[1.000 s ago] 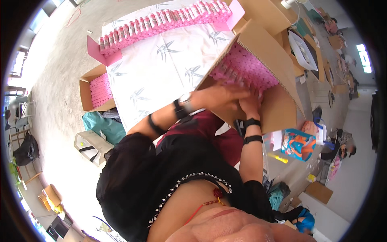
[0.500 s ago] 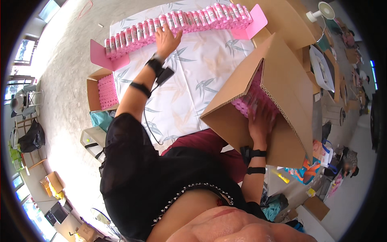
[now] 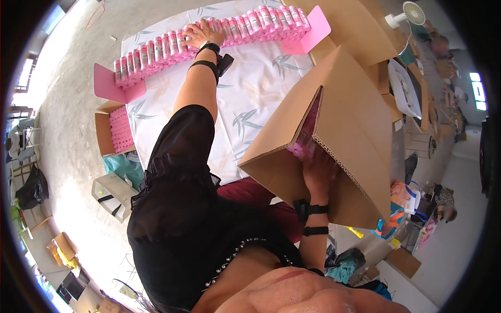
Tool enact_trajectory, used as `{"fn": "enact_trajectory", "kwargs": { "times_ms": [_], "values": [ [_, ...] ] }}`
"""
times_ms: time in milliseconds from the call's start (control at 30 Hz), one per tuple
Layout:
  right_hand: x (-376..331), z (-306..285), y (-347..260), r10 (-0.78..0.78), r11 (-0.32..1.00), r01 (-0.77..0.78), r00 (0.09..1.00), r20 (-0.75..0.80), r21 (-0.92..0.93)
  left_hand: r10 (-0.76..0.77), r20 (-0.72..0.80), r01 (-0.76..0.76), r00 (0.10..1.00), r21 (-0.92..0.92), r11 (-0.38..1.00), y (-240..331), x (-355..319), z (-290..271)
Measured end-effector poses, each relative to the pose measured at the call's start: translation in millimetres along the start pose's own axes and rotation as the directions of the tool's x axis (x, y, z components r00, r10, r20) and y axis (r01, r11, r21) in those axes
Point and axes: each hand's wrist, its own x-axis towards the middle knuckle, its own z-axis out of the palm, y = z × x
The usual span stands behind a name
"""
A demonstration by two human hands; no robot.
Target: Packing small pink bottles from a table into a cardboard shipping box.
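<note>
A long row of small pink tubes with printed sides (image 3: 242, 28) stands stacked across the far part of the table. At its ends are a left pink bookend (image 3: 108, 83) and a right pink bookend (image 3: 319, 28). My left hand (image 3: 202, 35) lies over the row left of its middle, fingers spread and touching the tubes. On the right, a tilted cardboard box (image 3: 355, 120) faces me with its opening. My right hand (image 3: 318, 175) reaches inside it, beside packed pink tubes (image 3: 301, 145). Blur and shadow hide its fingers.
The table wears a white leaf-patterned cloth (image 3: 209, 135). Left of it sits a smaller open carton (image 3: 103, 128) full of pink pieces. A small white fan (image 3: 412, 13) stands at the far right, above a white tray (image 3: 404, 91). Bags lie at the lower right.
My left hand has moved forward and left along the row, onto the tubes. My right hand has stayed inside the box. The whole view has shifted slightly.
</note>
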Motion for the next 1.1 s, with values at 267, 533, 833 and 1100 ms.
{"fn": "enact_trajectory", "kwargs": {
  "times_ms": [267, 533, 833, 1100],
  "values": [
    [1.0, 8.0, 9.0, 0.006, 1.000, -0.006, 1.000, -0.009, 0.017, -0.054, 0.086, 0.062, 0.995, -0.089, 0.994, 9.7, -9.8, -14.3],
    [6.3, 23.1, 15.8, -0.065, 0.994, 0.050, 0.986, -0.155, -0.099, 0.073, 0.051, -0.075, 0.996, 0.040, 0.996, -13.2, -24.6, -17.7],
    [6.0, 35.6, 24.8, -0.164, 0.947, 0.057, 0.932, -0.323, -0.315, 0.299, 0.032, -0.291, 0.954, -0.147, 0.945, -55.5, -65.9, -36.5],
    [10.6, 53.2, 35.5, -0.199, 0.930, 0.044, 0.895, -0.399, -0.364, 0.886, 0.061, -0.864, 0.460, -0.198, 0.462, -185.1, -200.0, -0.1]
  ]
}}
